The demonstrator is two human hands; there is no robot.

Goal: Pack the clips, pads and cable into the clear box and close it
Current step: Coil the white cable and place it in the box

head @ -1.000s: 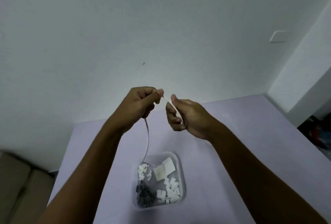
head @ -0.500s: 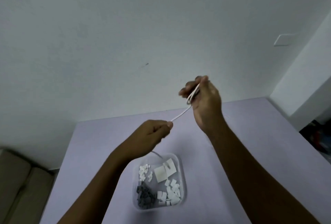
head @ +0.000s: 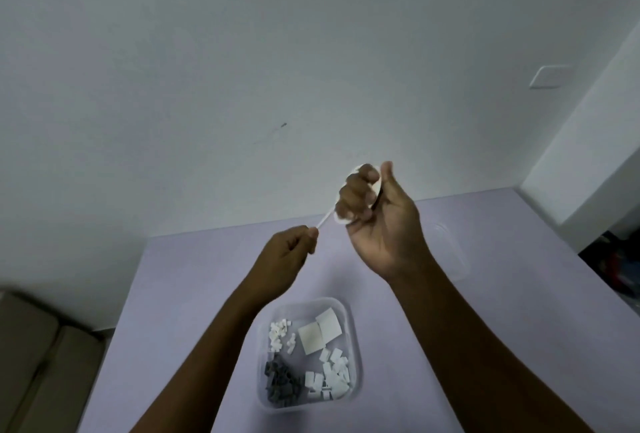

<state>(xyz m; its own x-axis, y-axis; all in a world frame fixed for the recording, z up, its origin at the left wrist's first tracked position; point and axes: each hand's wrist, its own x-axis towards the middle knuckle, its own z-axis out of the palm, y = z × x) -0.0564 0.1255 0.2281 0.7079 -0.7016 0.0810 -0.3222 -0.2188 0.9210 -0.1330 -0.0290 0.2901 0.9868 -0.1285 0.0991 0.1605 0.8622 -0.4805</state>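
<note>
Right hand (head: pixel 382 224) now cable-wrapped (head: pixel 375 186), left hand (head: pixel 289 256) pinching cable's end, no writing legible.

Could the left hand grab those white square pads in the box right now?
Probably not right away: the left hand is pinching the cable. Nothing covers the pads, though; the clear box is open just below.

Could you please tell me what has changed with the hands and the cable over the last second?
The cable, stretched between both hands with its tail hanging into the clear box, is now looped around the right hand. The left hand has dropped, pinching the free end. The box and its contents stayed put.
</note>
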